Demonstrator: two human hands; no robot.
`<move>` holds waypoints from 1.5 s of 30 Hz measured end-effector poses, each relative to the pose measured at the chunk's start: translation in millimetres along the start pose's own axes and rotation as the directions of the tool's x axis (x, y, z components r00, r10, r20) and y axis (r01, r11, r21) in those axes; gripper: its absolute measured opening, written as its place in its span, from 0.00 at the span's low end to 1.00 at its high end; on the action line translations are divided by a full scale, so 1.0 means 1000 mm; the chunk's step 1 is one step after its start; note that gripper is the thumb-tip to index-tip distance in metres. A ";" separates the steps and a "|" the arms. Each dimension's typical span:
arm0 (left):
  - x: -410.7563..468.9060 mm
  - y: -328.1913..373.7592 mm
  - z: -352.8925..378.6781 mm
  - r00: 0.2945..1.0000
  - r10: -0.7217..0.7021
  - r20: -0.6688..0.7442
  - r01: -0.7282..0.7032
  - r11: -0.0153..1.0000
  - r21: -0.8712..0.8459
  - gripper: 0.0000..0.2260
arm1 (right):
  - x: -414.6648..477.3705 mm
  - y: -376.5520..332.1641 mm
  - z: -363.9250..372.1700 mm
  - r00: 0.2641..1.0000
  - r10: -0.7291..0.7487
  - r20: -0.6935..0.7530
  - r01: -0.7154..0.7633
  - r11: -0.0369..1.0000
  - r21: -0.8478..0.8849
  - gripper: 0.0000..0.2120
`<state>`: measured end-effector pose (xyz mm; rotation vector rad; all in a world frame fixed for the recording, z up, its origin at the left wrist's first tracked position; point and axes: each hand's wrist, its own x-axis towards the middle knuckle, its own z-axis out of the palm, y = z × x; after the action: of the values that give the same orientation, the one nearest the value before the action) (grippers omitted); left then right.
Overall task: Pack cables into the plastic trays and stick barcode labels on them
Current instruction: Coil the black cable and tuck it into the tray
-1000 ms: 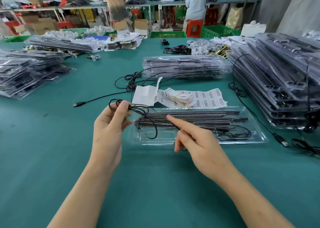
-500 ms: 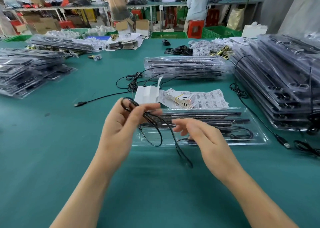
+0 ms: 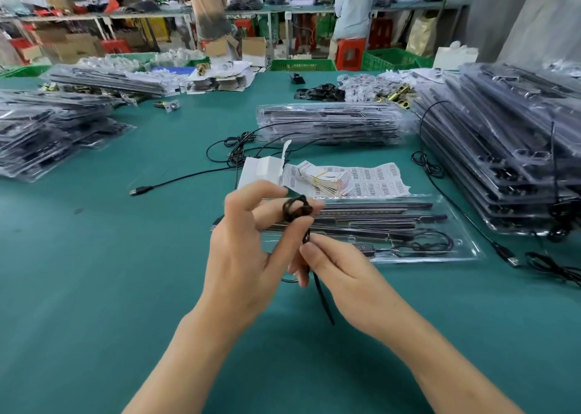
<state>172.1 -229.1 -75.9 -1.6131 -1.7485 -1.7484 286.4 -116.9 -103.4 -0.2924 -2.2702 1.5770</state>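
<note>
Fingers (image 3: 267, 190) of the left hand (image 3: 242, 250) are curled round a small, tight coil of black cable (image 3: 297, 210), which sits wound between the fingertips. Just below the coil, the right hand (image 3: 345, 275) pinches the same cable between thumb and forefinger, and the loose tail hangs down past the palm. Both hands are raised above the green tabletop (image 3: 125, 288), close together, with the forearms coming in from the lower edge and the left hand slightly higher. The cable is thin, black and slightly blurred. Behind the hands a clear plastic tray (image 3: 465, 250) lies flat on the tabletop, holding long dark strips (image 3: 377, 207). A sheet of barcode labels (image 3: 377, 177) lies just beyond it.
</note>
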 end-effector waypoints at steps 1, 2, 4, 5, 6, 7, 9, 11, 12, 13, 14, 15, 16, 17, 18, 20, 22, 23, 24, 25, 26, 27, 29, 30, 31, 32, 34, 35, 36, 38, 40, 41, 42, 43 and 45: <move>0.001 -0.001 0.000 0.999 0.022 0.035 -0.025 0.996 0.086 0.14 | 0.001 0.001 0.000 1.000 -0.015 -0.016 0.014 1.000 -0.019 0.16; 0.002 -0.002 -0.001 0.996 0.057 0.073 -0.070 0.980 0.187 0.14 | 0.001 0.001 0.000 0.999 -0.033 -0.037 0.031 0.998 -0.045 0.16; 0.004 -0.002 -0.003 0.976 0.175 0.128 -0.209 0.914 0.347 0.11 | 0.003 0.003 -0.002 0.995 -0.048 -0.085 0.039 0.994 -0.102 0.13; 0.005 -0.002 -0.003 0.965 0.226 0.136 -0.261 0.887 0.380 0.09 | 0.003 0.002 -0.004 0.993 -0.035 -0.110 0.022 0.992 -0.122 0.12; 0.006 -0.001 -0.005 0.955 0.263 0.135 -0.295 0.869 0.397 0.08 | 0.003 0.001 -0.008 0.991 -0.006 -0.137 -0.011 0.992 -0.125 0.11; 0.008 -0.001 -0.007 0.947 0.291 0.136 -0.321 0.853 0.412 0.07 | 0.003 0.000 -0.014 0.987 0.041 -0.157 -0.058 0.993 -0.105 0.10; 0.012 -0.001 -0.014 0.931 0.325 0.168 -0.366 0.812 0.455 0.07 | -0.001 -0.001 -0.030 0.987 0.133 -0.088 -0.139 0.988 -0.070 0.16; 0.016 -0.001 -0.019 0.905 0.347 0.247 -0.426 0.762 0.488 0.10 | -0.008 -0.003 -0.039 0.982 0.168 0.082 -0.158 0.981 -0.116 0.20; 0.018 -0.002 -0.020 0.888 0.353 0.294 -0.458 0.738 0.495 0.11 | -0.010 -0.004 -0.039 0.974 0.164 0.154 -0.138 0.976 -0.168 0.20; 0.019 -0.002 -0.022 0.869 0.355 0.343 -0.489 0.716 0.498 0.12 | -0.011 -0.004 -0.037 0.967 0.157 0.202 -0.112 0.969 -0.218 0.19; 0.021 -0.002 -0.023 0.850 0.352 0.392 -0.518 0.695 0.498 0.13 | -0.011 -0.004 -0.033 0.962 0.153 0.226 -0.095 0.964 -0.248 0.17; 0.021 -0.003 -0.025 0.830 0.343 0.440 -0.544 0.676 0.498 0.13 | -0.010 -0.004 -0.030 0.961 0.155 0.231 -0.098 0.966 -0.241 0.15; 0.022 -0.005 -0.026 0.810 0.328 0.487 -0.565 0.660 0.496 0.14 | -0.009 -0.004 -0.028 0.963 0.159 0.217 -0.117 0.974 -0.193 0.13; 0.022 -0.007 -0.028 0.792 0.307 0.527 -0.580 0.648 0.495 0.15 | -0.008 -0.003 -0.028 0.968 0.163 0.189 -0.142 0.982 -0.122 0.13; 0.021 -0.009 -0.029 0.779 0.283 0.560 -0.588 0.640 0.495 0.16 | -0.007 -0.004 -0.029 0.974 0.162 0.160 -0.156 0.987 -0.051 0.13; 0.021 -0.013 -0.030 0.763 0.242 0.599 -0.593 0.631 0.500 0.20 | -0.007 -0.005 -0.033 0.981 0.155 0.121 -0.163 0.985 0.062 0.15; 0.021 -0.017 -0.028 0.764 0.214 0.608 -0.583 0.634 0.509 0.22 | -0.007 -0.005 -0.033 0.985 0.148 0.087 -0.158 0.979 0.130 0.17; 0.021 -0.018 -0.026 0.771 0.206 0.602 -0.573 0.637 0.516 0.22 | -0.006 -0.004 -0.032 0.988 0.143 0.065 -0.150 0.981 0.125 0.19; 0.022 -0.019 -0.023 0.780 0.201 0.593 -0.562 0.641 0.523 0.20 | -0.005 -0.003 -0.031 0.989 0.143 0.039 -0.146 0.985 0.094 0.22; 0.021 -0.020 -0.020 0.789 0.197 0.582 -0.551 0.645 0.529 0.18 | -0.005 -0.002 -0.029 0.989 0.148 0.012 -0.148 0.988 0.054 0.23; 0.020 -0.021 -0.017 0.798 0.192 0.572 -0.539 0.652 0.533 0.16 | -0.005 0.000 -0.028 0.988 0.154 -0.010 -0.154 0.988 0.029 0.24; 0.019 -0.022 -0.015 0.805 0.189 0.563 -0.529 0.660 0.534 0.14 | -0.004 0.001 -0.027 0.987 0.156 -0.024 -0.156 0.988 0.021 0.24; 0.018 -0.024 -0.011 0.813 0.186 0.551 -0.513 0.676 0.528 0.13 | -0.004 0.003 -0.026 0.987 0.152 -0.044 -0.151 0.988 0.029 0.22; 0.017 -0.025 -0.010 0.817 0.184 0.546 -0.507 0.681 0.528 0.13 | -0.005 0.004 -0.025 0.987 0.150 -0.054 -0.148 0.988 0.032 0.20; 0.016 -0.026 -0.010 0.822 0.182 0.540 -0.499 0.687 0.529 0.14 | -0.005 0.004 -0.025 0.987 0.146 -0.064 -0.144 0.989 0.025 0.19; 0.016 -0.026 -0.010 0.828 0.175 0.533 -0.487 0.695 0.529 0.14 | -0.005 0.004 -0.024 0.988 0.136 -0.073 -0.136 0.991 -0.002 0.18; 0.014 -0.026 -0.010 0.841 0.144 0.522 -0.455 0.711 0.537 0.17 | -0.006 0.003 -0.020 0.992 0.093 -0.085 -0.101 0.990 -0.095 0.17; 0.013 -0.026 -0.010 0.845 0.126 0.520 -0.440 0.717 0.541 0.18 | -0.006 0.002 -0.018 0.993 0.069 -0.092 -0.081 0.988 -0.132 0.16; 0.013 -0.025 -0.010 0.848 0.113 0.518 -0.428 0.721 0.544 0.18 | -0.006 0.002 -0.016 0.993 0.053 -0.103 -0.068 0.986 -0.152 0.16; 0.012 -0.025 -0.008 0.856 0.099 0.508 -0.411 0.726 0.551 0.18 | -0.006 0.001 -0.014 0.990 0.039 -0.135 -0.062 0.984 -0.168 0.16; 0.012 -0.023 -0.008 0.858 0.093 0.505 -0.405 0.725 0.556 0.18 | -0.006 0.003 -0.013 0.989 0.042 -0.141 -0.066 0.983 -0.170 0.15; 0.011 -0.021 -0.008 0.854 0.100 0.511 -0.419 0.715 0.560 0.16 | -0.006 0.003 -0.012 0.991 0.052 -0.127 -0.072 0.984 -0.164 0.14; 0.011 -0.020 -0.010 0.844 0.113 0.524 -0.444 0.696 0.564 0.15 | -0.005 0.003 -0.012 0.992 0.062 -0.106 -0.078 0.985 -0.154 0.12; 0.011 -0.019 -0.012 0.833 0.124 0.540 -0.471 0.670 0.573 0.14 | -0.005 0.003 -0.012 0.994 0.067 -0.086 -0.079 0.986 -0.147 0.11; 0.014 -0.018 -0.017 0.813 0.114 0.571 -0.503 0.632 0.590 0.16 | -0.005 0.003 -0.014 0.996 0.065 -0.062 -0.074 0.985 -0.158 0.10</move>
<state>144.5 -229.9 -71.2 -1.8682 -1.8193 -0.3516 296.2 -105.6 -102.9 -0.4579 -2.3703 1.4017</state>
